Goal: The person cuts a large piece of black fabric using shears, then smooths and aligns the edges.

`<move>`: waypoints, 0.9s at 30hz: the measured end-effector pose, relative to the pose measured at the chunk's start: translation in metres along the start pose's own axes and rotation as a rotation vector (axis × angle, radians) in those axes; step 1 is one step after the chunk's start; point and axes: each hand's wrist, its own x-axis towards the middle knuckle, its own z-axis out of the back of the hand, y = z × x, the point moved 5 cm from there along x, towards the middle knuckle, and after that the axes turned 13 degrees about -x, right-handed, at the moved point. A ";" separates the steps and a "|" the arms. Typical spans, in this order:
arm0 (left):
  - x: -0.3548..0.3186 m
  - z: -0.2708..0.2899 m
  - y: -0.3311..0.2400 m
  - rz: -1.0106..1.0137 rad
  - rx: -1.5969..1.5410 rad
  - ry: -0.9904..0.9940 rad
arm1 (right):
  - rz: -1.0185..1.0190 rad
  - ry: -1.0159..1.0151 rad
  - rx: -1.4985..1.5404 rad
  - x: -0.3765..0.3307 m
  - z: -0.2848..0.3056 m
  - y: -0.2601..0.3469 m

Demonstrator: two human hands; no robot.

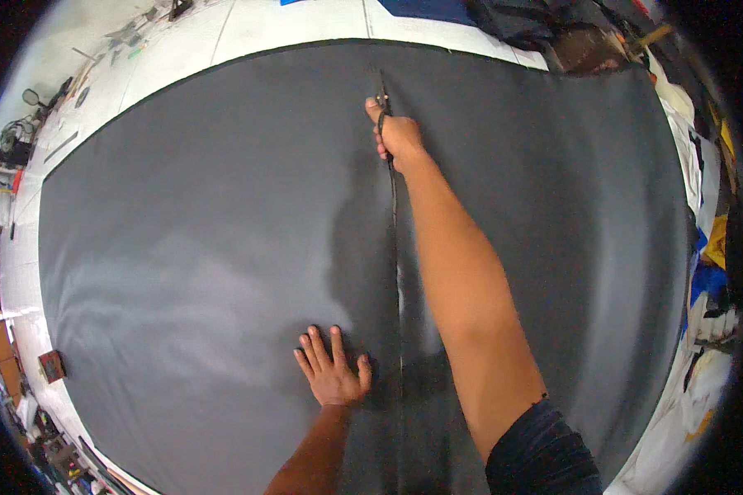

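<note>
the step in hand looks to be cutting: the dark sheet lies spread over a white surface, and a long slit runs up it from the near side to the scissors, which are close to the far edge. only a short stretch beyond the blades seems uncut, so the next move should call for keeping the scissors in line with the slit and the sheet flat.

the right hand is closed around the scissors' handles, arm stretched out; whether the blades are apart is too small to tell. the left hand is wide open, palm down, fingers splayed on the sheet just left of the slit, grasping nothing, probably to steady it.
</note>
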 end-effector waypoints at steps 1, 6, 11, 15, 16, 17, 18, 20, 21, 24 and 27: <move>-0.001 -0.002 0.000 0.013 -0.008 0.016 | 0.005 0.000 0.013 0.009 -0.001 0.006; -0.003 -0.003 0.003 -0.004 -0.016 -0.015 | 0.024 -0.005 -0.051 0.059 0.003 0.033; -0.003 -0.003 0.004 0.014 -0.028 0.001 | 0.162 -0.029 -0.073 0.074 -0.006 0.038; 0.000 0.000 -0.002 0.012 -0.047 0.000 | 0.240 -0.137 -0.013 0.064 0.000 0.035; -0.001 0.001 -0.002 0.018 -0.047 0.006 | 0.246 -0.144 0.014 0.054 0.000 0.032; -0.001 0.000 -0.002 0.000 -0.042 -0.015 | 0.301 -0.140 0.058 0.043 0.005 0.031; 0.002 -0.002 -0.004 -0.022 -0.040 -0.035 | 0.356 -0.142 0.101 0.029 0.015 0.028; 0.003 -0.005 -0.006 -0.031 -0.044 -0.043 | 0.348 -0.078 0.305 -0.022 0.026 0.002; 0.001 -0.001 0.001 0.000 -0.032 -0.044 | 0.280 0.012 0.478 -0.064 0.014 -0.026; 0.000 0.006 0.006 0.048 -0.022 -0.043 | 0.254 -0.126 0.074 -0.227 0.054 -0.133; 0.002 0.006 -0.004 0.033 -0.034 -0.050 | 0.026 -0.245 -0.344 -0.416 0.129 -0.254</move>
